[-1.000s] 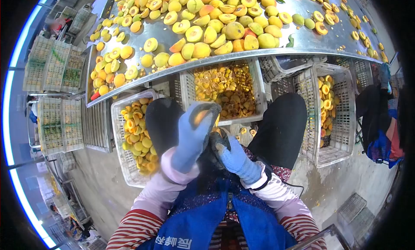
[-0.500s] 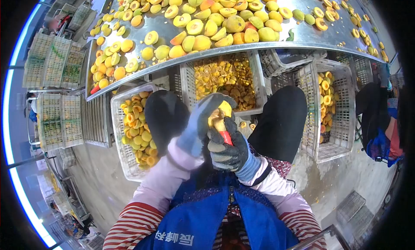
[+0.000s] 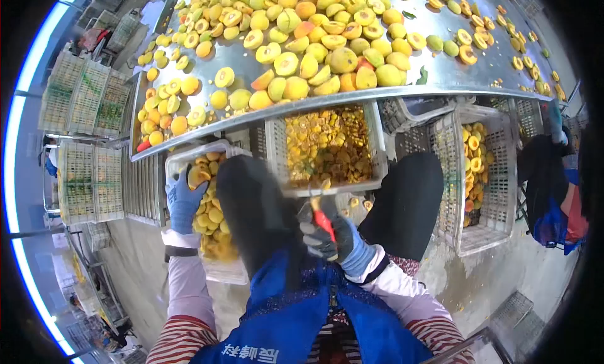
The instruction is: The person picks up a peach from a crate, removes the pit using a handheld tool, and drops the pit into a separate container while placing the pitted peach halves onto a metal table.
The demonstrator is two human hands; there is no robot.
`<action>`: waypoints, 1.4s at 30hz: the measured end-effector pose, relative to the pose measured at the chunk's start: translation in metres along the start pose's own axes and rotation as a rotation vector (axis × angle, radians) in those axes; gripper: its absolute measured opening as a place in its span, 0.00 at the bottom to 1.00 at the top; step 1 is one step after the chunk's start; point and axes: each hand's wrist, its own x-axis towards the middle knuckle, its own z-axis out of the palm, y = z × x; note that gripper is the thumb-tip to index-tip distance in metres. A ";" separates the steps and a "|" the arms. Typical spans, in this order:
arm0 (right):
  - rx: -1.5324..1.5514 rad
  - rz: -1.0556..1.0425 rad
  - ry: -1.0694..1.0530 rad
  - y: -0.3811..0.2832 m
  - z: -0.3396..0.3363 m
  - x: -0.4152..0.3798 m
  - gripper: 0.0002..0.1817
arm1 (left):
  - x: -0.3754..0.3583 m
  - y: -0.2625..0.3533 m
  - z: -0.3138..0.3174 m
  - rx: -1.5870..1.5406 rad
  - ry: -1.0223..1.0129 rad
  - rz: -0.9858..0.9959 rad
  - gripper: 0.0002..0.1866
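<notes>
My left hand (image 3: pixel 184 203), in a blue-grey glove, is over the left crate (image 3: pixel 228 274) with its fingers and thumb around a yellow-orange peach half (image 3: pixel 199 174). Below it, hollowed peach halves (image 3: pixel 211 220) fill much of that crate. My right hand (image 3: pixel 333 235), gloved in dark grey and blue, is closed around a small red-handled tool (image 3: pixel 323 224) above my lap. Its short tip points up toward the middle crate (image 3: pixel 327 189), and the exact shape of that tip is blurred. Pits and scraps (image 3: pixel 330 144) lie in the middle crate.
A metal table (image 3: pixel 434 90) ahead bears many whole and cut peaches (image 3: pixel 308 65). To the right stands a crate (image 3: pixel 484 235) with more hollowed halves. Stacked crates (image 3: pixel 82 93) are at the far left. Another person (image 3: pixel 553 188) sits at the right edge.
My left hand has moved from beside the right hand out to the left crate, with a peach half. The right hand keeps the red-handled tool, now apart from the fruit.
</notes>
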 end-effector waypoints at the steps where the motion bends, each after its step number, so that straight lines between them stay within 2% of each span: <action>1: -0.167 -0.034 0.040 -0.005 0.008 0.005 0.24 | 0.012 0.010 0.006 -0.062 0.021 0.038 0.25; 3: -0.240 -0.030 0.055 -0.013 0.005 0.015 0.23 | 0.037 0.037 0.020 -0.188 0.051 0.115 0.27; 5: -0.339 -0.032 0.086 -0.019 0.001 0.022 0.22 | 0.071 0.087 0.038 -0.467 -0.192 0.061 0.31; 7: -0.347 -0.070 0.244 -0.025 0.005 0.028 0.21 | 0.115 0.130 0.059 -0.201 -0.175 0.272 0.32; 9: -0.337 -0.124 0.449 -0.029 0.009 0.029 0.21 | 0.153 0.127 0.125 0.015 -0.084 0.445 0.30; 12: -0.310 -0.151 0.455 -0.036 -0.014 0.036 0.19 | 0.179 0.138 0.122 -0.082 -0.439 0.382 0.28; 15: -0.380 -0.213 0.330 -0.044 -0.018 0.030 0.16 | 0.159 0.138 0.101 -0.555 -0.362 0.239 0.24; 16: -0.409 -0.239 0.269 -0.046 -0.017 0.028 0.15 | 0.142 0.146 0.079 -0.691 -0.404 0.176 0.23; 18: -0.756 -0.644 0.353 -0.033 -0.011 0.038 0.21 | 0.100 0.155 0.062 -1.122 -0.503 0.173 0.23; 19: -1.242 -0.709 0.320 -0.036 -0.006 0.030 0.25 | 0.080 0.159 0.055 -1.340 -0.544 0.160 0.24; 20: -1.698 -0.841 0.320 -0.039 0.001 0.022 0.31 | 0.064 0.164 0.045 -1.372 -0.612 0.149 0.24; 22: -1.945 -0.725 0.402 -0.038 0.033 0.011 0.33 | 0.034 0.168 0.038 -1.520 -0.741 0.089 0.23; 23: -2.070 -0.661 0.440 -0.034 0.039 0.007 0.34 | 0.023 0.166 0.042 -1.593 -0.724 0.021 0.24; 24: -2.148 -0.800 0.456 -0.026 0.034 0.004 0.33 | 0.015 0.163 0.047 -1.663 -0.704 -0.044 0.26; 26: -2.037 -0.886 0.430 -0.020 0.033 0.000 0.31 | -0.004 0.165 0.049 -1.729 -0.605 -0.129 0.29; 29: -1.830 -1.005 0.475 -0.016 0.015 0.000 0.29 | -0.018 0.172 0.035 -1.760 -0.556 -0.140 0.25; 30: -1.711 -1.010 0.489 -0.019 0.009 0.002 0.30 | -0.017 0.173 0.024 -1.477 -0.497 -0.025 0.24; 31: -1.590 -1.010 0.501 -0.022 0.013 0.003 0.31 | -0.014 0.164 0.028 -1.295 -0.464 0.252 0.23; 32: -1.224 -0.731 0.537 -0.026 0.023 0.003 0.26 | -0.010 0.155 0.031 -1.127 -0.380 0.507 0.22; 34: -0.846 -0.760 0.407 -0.014 0.044 0.003 0.22 | -0.014 0.164 0.026 -0.967 -0.333 0.617 0.17; 35: -0.654 -0.772 0.344 -0.008 0.049 0.003 0.20 | -0.026 0.176 0.013 -1.166 -0.475 0.297 0.13; 36: -0.604 -0.723 0.391 -0.008 0.048 0.005 0.18 | -0.029 0.172 0.019 -1.233 -0.445 0.242 0.12; 39: -0.546 -0.748 0.380 -0.001 0.036 0.013 0.15 | -0.043 0.172 0.034 -1.248 -0.294 0.117 0.16; 42: -0.516 -0.785 0.374 0.006 0.025 0.016 0.14 | -0.047 0.171 0.043 -1.235 -0.194 0.254 0.23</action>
